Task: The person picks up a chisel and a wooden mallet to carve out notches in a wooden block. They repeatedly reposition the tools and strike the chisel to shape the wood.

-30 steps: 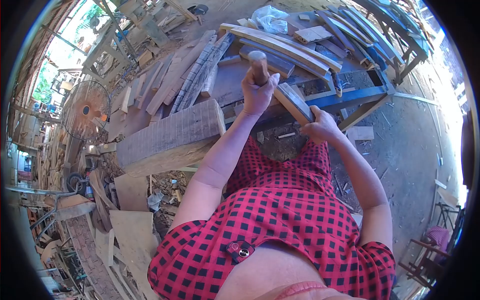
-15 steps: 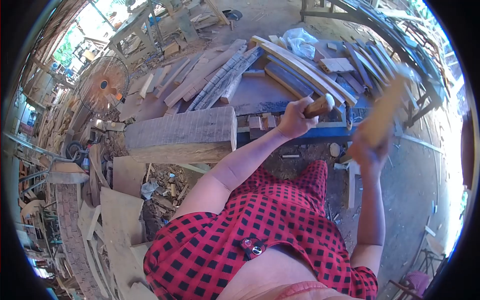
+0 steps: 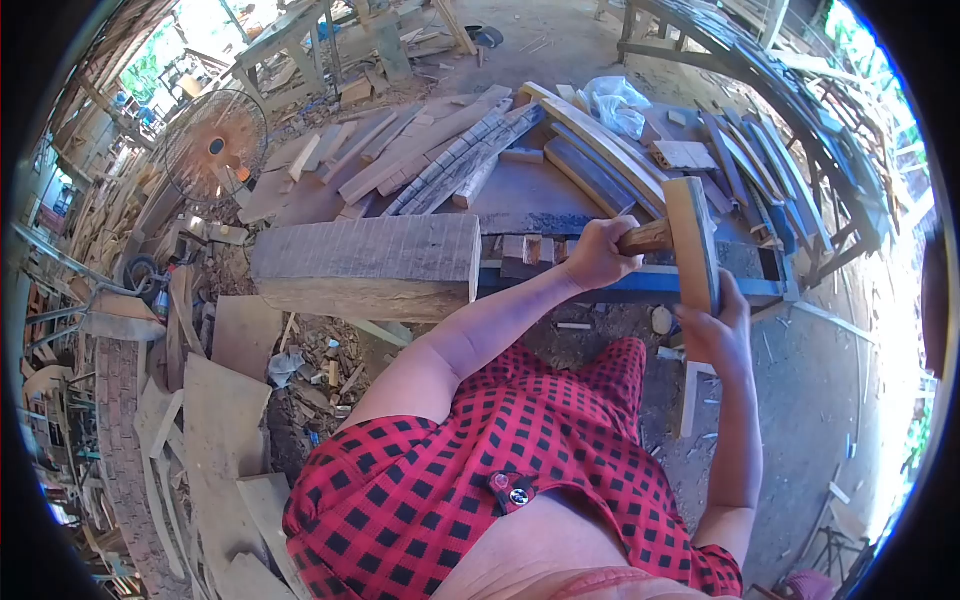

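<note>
My left hand (image 3: pixel 600 256) is closed around the wooden handle of a chisel (image 3: pixel 645 238), which sticks out to the right of the fist. Its blade is hidden from this view. Gripped near its lower end by my right hand (image 3: pixel 718 325) is a long wooden block (image 3: pixel 690 240), standing up against the chisel handle's end. Just left of my left hand, a notched piece of wood (image 3: pixel 526 254) lies on the bench, showing cut recesses. A thick squared timber (image 3: pixel 370 262) rests farther left.
Behind my hands, several planks (image 3: pixel 430 150) are spread over the work surface, with a clear plastic bag (image 3: pixel 615 104) among them. A round fan (image 3: pixel 216 147) stands at the left. Wood scraps (image 3: pixel 335 378) litter the ground, and a slatted rack (image 3: pixel 780 110) occupies the right.
The wooden block has swung left from a blurred, tilted position at the right to meet the chisel handle's end. My left hand keeps its grip on the chisel.
</note>
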Motion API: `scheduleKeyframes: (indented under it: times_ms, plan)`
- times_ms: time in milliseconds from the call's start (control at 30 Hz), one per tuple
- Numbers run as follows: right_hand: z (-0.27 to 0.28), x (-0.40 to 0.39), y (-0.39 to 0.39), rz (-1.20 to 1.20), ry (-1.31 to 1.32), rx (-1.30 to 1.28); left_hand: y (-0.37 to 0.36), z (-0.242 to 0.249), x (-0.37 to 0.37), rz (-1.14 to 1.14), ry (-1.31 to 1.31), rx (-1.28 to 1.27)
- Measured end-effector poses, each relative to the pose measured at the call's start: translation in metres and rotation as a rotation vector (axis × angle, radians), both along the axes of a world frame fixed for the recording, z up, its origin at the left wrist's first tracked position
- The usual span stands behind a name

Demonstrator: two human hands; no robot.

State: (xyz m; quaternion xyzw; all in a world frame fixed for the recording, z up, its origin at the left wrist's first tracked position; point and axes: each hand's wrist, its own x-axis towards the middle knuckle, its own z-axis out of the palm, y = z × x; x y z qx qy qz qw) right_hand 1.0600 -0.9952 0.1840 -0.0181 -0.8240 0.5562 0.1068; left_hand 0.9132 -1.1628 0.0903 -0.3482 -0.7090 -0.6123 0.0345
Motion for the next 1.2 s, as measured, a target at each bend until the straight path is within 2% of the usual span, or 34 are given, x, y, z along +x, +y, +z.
scheduleKeyframes:
  times_ms: [33, 100, 133, 167, 233, 300, 367, 400, 433, 500, 533, 567, 600, 667, 767, 800, 833, 900, 967, 1033, 1100, 1167, 1200]
  plan:
    - [0.007, -0.001, 0.002, 0.007, 0.004, 0.007, 0.000, 0.002, -0.002, 0.007, 0.046, 0.032]
    - [0.015, 0.002, 0.006, -0.216, 0.170, -0.233, -0.002, -0.001, 0.001, 0.028, 0.072, 0.065]
    - [0.016, 0.005, 0.008, -0.203, 0.320, -0.369, -0.003, 0.003, 0.002, 0.026, 0.057, 0.052]
    - [0.014, 0.005, 0.005, -0.196, 0.313, -0.366, -0.003, 0.005, 0.003, 0.021, 0.046, 0.040]
    - [-0.002, -0.002, -0.002, -0.169, 0.544, -0.463, -0.001, 0.000, 0.002, 0.036, 0.039, 0.082]
    - [-0.032, -0.005, 0.017, -0.218, 0.151, -0.774, 0.001, 0.001, 0.001, 0.051, 0.035, 0.129]
    - [-0.009, 0.001, -0.001, 0.010, -0.011, 0.009, -0.002, 0.001, 0.001, 0.029, -0.010, 0.070]
    - [0.020, 0.008, -0.011, -0.064, -0.077, -0.019, -0.002, 0.003, -0.003, 0.039, -0.007, 0.079]
    - [0.018, 0.008, -0.006, -0.055, -0.086, -0.011, -0.002, 0.001, -0.002, 0.040, 0.026, 0.096]
    - [0.012, 0.006, 0.008, -0.176, 0.339, -0.360, -0.005, -0.002, 0.001, 0.051, 0.049, 0.116]
    - [0.027, 0.007, -0.007, -0.144, 0.444, -0.482, -0.006, 0.000, 0.003, 0.061, 0.064, 0.095]
    - [0.012, 0.003, -0.003, -0.138, 0.447, -0.475, -0.006, 0.004, 0.002, 0.069, 0.086, 0.076]
    - [-0.018, -0.004, 0.006, -0.231, 0.351, -0.308, -0.005, 0.003, 0.001, 0.072, 0.092, 0.086]
    - [0.005, 0.001, -0.020, -0.137, -0.116, 0.085, -0.003, -0.002, 0.001, 0.056, 0.043, 0.108]
    - [0.018, 0.003, -0.018, -0.033, 0.015, 0.041, -0.004, -0.001, -0.001, 0.043, 0.047, 0.134]
    - [0.037, 0.009, -0.023, -0.130, -0.060, -0.004, -0.005, -0.002, -0.001, 0.048, 0.038, 0.136]
    - [0.036, 0.007, -0.024, -0.127, -0.069, -0.002, -0.006, -0.002, -0.002, 0.046, 0.013, 0.132]
    - [0.032, 0.004, -0.024, -0.142, 0.442, -0.440, -0.007, -0.003, 0.001, 0.038, -0.014, 0.129]
    - [0.014, -0.003, -0.024, -0.136, 0.500, -0.464, -0.008, -0.002, -0.001, 0.060, 0.015, 0.129]
    - [0.015, -0.005, -0.033, -0.002, -0.076, 0.169, -0.010, -0.002, -0.004, 0.074, 0.023, 0.119]
    - [-0.001, -0.011, -0.024, 0.022, -0.026, 0.077, -0.017, -0.004, -0.010, 0.084, 0.027, 0.099]
    - [-0.009, -0.016, -0.022, 0.050, 0.008, -0.007, -0.024, -0.011, -0.014, 0.136, -0.021, 0.233]
    - [-0.013, -0.018, -0.024, 0.025, 0.007, -0.144, -0.024, -0.015, -0.019, 0.125, -0.085, 0.411]
